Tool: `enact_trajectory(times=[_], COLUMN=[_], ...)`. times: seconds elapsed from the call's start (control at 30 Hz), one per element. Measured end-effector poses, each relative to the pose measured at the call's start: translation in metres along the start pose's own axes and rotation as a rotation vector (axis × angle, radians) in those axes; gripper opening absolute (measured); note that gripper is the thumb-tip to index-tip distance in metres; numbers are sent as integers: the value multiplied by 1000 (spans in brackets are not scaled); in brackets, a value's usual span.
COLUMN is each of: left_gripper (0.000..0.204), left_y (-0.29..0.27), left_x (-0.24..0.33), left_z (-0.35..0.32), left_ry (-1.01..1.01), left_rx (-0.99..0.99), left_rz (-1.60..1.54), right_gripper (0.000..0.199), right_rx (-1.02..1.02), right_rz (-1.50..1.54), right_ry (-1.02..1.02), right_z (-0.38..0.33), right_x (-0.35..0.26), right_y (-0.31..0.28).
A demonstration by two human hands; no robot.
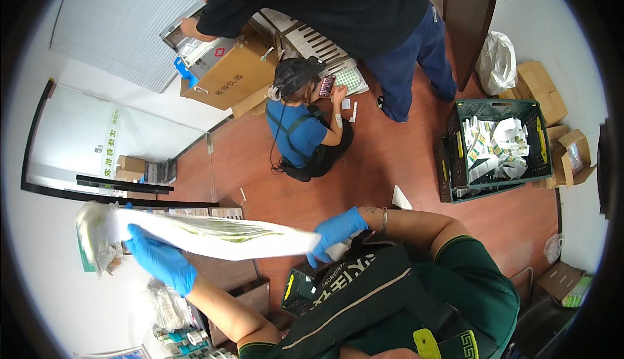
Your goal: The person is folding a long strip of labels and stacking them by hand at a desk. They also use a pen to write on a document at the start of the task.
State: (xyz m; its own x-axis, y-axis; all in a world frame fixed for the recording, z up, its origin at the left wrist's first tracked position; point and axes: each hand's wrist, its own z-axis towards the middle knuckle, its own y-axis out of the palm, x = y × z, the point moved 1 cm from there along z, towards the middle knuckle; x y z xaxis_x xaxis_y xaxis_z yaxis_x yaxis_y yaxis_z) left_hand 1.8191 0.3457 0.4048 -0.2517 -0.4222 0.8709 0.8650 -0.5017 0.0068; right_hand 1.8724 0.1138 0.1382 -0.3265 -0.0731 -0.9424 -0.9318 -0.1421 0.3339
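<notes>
A long white sheet or flattened bag with green print (218,234) stretches between my two blue-gloved hands, smeared by motion. My left hand (159,261) is closed around its left part, where the material bunches into a crumpled whitish end. At the sheet's right end, my right hand (338,232) pinches the edge, fingers pointing down. Under that hand a small white piece shows, which I cannot make out. Below, partly hidden by my dark green clothing, stands a dark crate (297,291).
A person in blue (296,131) crouches ahead; another in black (325,8) leans over a large carton (231,76). A dark green crate (455,157) of white-and-green packets stands right, near cartons (543,89) and a white bag (496,63). A white scrap (401,198) lies on the floor.
</notes>
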Motion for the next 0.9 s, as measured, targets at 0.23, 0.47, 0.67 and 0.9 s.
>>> enact_trajectory(times=[0.23, 0.47, 0.67, 0.9], left_gripper=[69, 69, 24, 9], left_y=[39, 37, 26, 26], left_x=[-30, -99, -94, -82], left_z=[-115, -168, -165, -102], left_ry=[221, -115, 579, 105], left_rx=[-632, -1808, -1608, -1472], left_rz=[382, 444, 856, 519], right_gripper=[22, 26, 34, 38], right_rx=[-300, -332, -332, 64], right_rz=[-42, -66, 74, -183], right_ry=[59, 102, 207, 78], right_z=[-14, 5, 10, -26], right_x=[-30, 3, 7, -44], right_y=[6, 5, -5, -75])
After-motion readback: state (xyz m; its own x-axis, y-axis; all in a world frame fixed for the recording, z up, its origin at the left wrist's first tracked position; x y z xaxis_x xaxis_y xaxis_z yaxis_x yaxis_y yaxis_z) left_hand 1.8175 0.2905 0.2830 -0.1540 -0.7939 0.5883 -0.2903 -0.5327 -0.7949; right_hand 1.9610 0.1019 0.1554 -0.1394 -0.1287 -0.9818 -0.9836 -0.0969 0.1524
